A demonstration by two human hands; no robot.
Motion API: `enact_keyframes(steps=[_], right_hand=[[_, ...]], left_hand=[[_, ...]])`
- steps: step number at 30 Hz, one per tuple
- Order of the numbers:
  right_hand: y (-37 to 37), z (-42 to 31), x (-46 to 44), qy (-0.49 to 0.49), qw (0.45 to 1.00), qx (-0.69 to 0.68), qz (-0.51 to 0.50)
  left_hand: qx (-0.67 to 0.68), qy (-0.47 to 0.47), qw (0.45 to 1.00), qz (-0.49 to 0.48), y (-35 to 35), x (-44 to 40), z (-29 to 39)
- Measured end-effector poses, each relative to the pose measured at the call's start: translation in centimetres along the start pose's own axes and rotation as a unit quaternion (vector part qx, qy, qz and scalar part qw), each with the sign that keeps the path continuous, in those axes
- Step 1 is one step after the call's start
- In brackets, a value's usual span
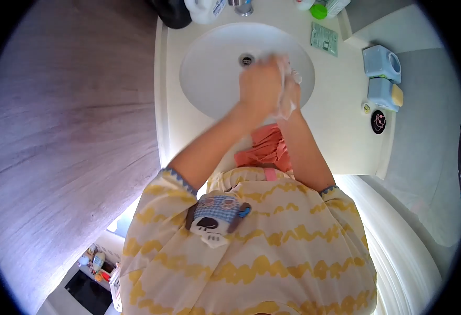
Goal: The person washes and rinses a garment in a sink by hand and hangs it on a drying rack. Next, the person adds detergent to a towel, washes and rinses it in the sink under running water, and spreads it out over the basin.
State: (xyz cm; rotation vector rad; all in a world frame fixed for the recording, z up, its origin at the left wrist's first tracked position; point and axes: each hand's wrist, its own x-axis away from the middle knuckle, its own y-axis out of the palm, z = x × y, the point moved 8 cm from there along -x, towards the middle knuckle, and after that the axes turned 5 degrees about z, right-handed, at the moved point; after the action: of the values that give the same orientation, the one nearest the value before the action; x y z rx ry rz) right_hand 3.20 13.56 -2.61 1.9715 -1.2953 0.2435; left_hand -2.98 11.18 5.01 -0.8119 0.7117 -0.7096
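Over the white oval sink [204, 84], my left hand [260, 86] is closed, blurred by motion, and pressed against my right hand [292, 94]. Between them is a white, sudsy cloth [284, 102], partly hidden by the fingers, with lather around it. My right hand is closed on the cloth from the other side. A coral-red cloth [267, 147] lies crumpled on the counter's front edge, just below my wrists. The sink's drain [247, 60] shows to the left of my hands.
A chrome faucet [242, 7] stands behind the sink. Dark [173, 13] and white bottles [204, 10] are at the back left. A green packet [324, 39] lies back right. Blue holders [381, 63], one with a yellow sponge [397, 95], line the right wall.
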Motion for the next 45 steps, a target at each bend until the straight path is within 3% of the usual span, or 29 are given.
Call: enact_keyframes(steps=[2, 3, 5, 8, 10, 11, 14, 17, 20, 23, 25, 28, 29, 31, 34, 37, 39, 41, 44, 45], right_hand=[[-2.3, -0.8, -2.5, 0.047, 0.996, -0.037, 0.068], [-3.4, 1.8, -5.1, 0.079, 0.989, -0.118, -0.038], [-3.2, 0.6, -4.1, -0.025, 0.999, -0.039, -0.005], [-3.7, -0.2, -2.8, -0.085, 0.993, 0.08, -0.027], [-3.4, 0.5, -2.2, 0.058, 0.997, -0.018, -0.043], [-4.1, 0.3, -2.7, 0.003, 0.998, 0.037, -0.054], [-5.3, 0.9, -3.1, -0.077, 0.987, 0.129, -0.056], [-4.1, -0.2, -1.4, 0.0, 0.998, 0.064, -0.018], [-3.9, -0.3, -1.2, 0.042, 0.999, 0.007, -0.009], [-4.0, -0.5, -1.6, 0.027, 1.0, -0.006, 0.004], [-4.1, -0.8, -1.2, 0.029, 0.999, 0.006, 0.02], [-5.5, 0.3, -3.4, 0.023, 0.991, 0.086, -0.1], [-5.7, 0.1, -3.6, -0.007, 0.99, 0.1, -0.096], [-4.7, -0.4, -2.3, -0.068, 0.986, 0.126, -0.089], [-2.3, 1.5, 0.7, 0.012, 0.989, 0.067, -0.129], [-2.8, 1.1, 0.4, -0.041, 0.983, 0.095, -0.149], [-2.8, 0.7, 0.2, -0.064, 0.978, 0.11, -0.163], [-3.5, 0.8, 0.1, -0.045, 0.984, 0.114, -0.129], [-3.9, 0.5, 0.5, 0.0, 0.998, 0.062, -0.012], [-3.9, 0.4, 0.7, 0.006, 0.997, 0.081, -0.007]], left_hand=[[0.033, 0.048, 0.998, 0.02, 1.6, 4.3, 1.2], [0.036, 0.034, 0.999, -0.011, 2.4, 4.3, 0.5], [0.04, 0.004, 0.997, -0.069, 2.9, 3.9, -1.9], [0.259, -0.09, 0.961, -0.034, 4.0, 3.1, -6.0], [0.506, -0.192, 0.841, -0.026, 3.9, 3.2, -8.2], [0.615, -0.239, 0.751, -0.023, 4.4, 3.5, -8.6], [0.601, -0.357, 0.711, -0.084, 4.2, 5.0, -7.1], [0.75, -0.309, 0.547, -0.208, 6.4, 6.5, -8.0], [0.68, -0.385, 0.586, -0.215, 4.3, 6.5, -4.6], [0.597, -0.301, 0.687, -0.284, 3.6, 7.0, -4.1], [0.612, -0.292, 0.701, -0.222, 3.7, 7.1, -4.9], [0.628, -0.263, 0.727, -0.089, 3.0, 6.2, -6.7], [0.631, -0.249, 0.734, -0.038, 2.5, 5.8, -7.3], [0.619, -0.223, 0.753, -0.026, 2.2, 5.6, -7.5], [0.584, -0.182, 0.791, -0.004, 3.9, 5.6, -7.0], [0.575, -0.205, 0.791, -0.045, 4.4, 5.2, -6.7], [0.501, -0.22, 0.835, -0.065, 3.1, 4.9, -6.7], [0.338, -0.201, 0.918, -0.053, 0.1, 4.0, -6.0], [0.525, -0.241, 0.796, -0.179, 2.7, 4.0, -7.6], [0.513, -0.22, 0.808, -0.189, 3.7, 4.3, -8.2]])
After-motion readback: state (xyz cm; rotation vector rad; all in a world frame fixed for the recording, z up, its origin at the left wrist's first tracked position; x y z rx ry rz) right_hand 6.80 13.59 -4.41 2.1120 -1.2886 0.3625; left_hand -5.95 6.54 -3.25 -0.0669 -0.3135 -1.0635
